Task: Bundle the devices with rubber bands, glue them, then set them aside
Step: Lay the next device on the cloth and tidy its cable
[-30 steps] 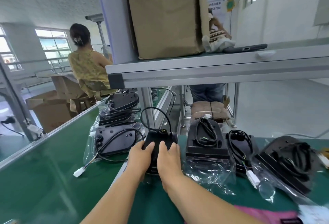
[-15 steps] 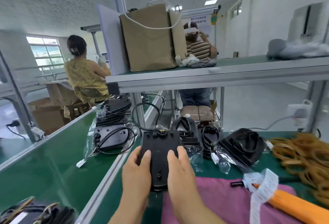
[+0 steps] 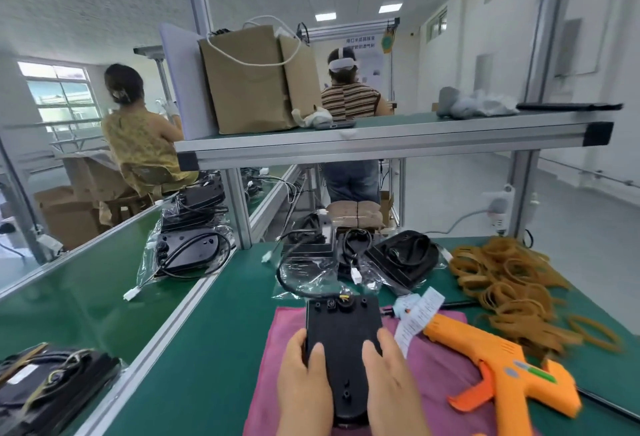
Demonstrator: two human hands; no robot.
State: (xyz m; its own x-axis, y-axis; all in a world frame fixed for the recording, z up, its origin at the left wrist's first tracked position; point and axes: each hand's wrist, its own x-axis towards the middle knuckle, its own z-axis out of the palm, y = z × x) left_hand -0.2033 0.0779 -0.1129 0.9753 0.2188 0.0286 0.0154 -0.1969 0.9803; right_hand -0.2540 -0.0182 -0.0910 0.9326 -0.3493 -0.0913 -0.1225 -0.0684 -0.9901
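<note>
— On the pink cloth [image 3: 446, 380], front-centre of the green bench top [image 3: 207, 349]: flat black plastic device [image 3: 343, 338]. Long axis points away from you, wide end w/ the ports is far, narrow end sits btwn your wrists.
— Hands?
— Your left hand [image 3: 304, 380] grips its left edge and your right hand [image 3: 388, 380] grips the right edge. Thumbs lie on the top face. Other fingers wrap round the sides, tips hidden. Both are clamped on that unit only.
— Resting or lifted?
— Can't tell from this angle.
— Cable?
— Black cable [image 3: 282, 281] leaves the far end and runs in a loose loop up-left over the bench.
— Glue gun?
— Orange plastic glue gun [image 3: 495, 363] lies on its side just right of the device, nozzle twd the far-left, partly on the cloth. White paper tag [image 3: 419, 314] hangs at the nozzle end, near your right fingers.
— Bands?
— Heap of tan rubber bands [image 3: 509, 283] at the far-right of the bench, well apart from the device.
— Other units?
— Black devices in clear plastic bags [image 3: 405, 259] sit in a row behind the cloth, cables coiled on top. More bagged units [image 3: 187, 252] are on the green belt [image 3: 86, 297] to your left. One dark unit [image 3: 52, 383] w/ tan strips across it sits at the belt's near end.
</note>
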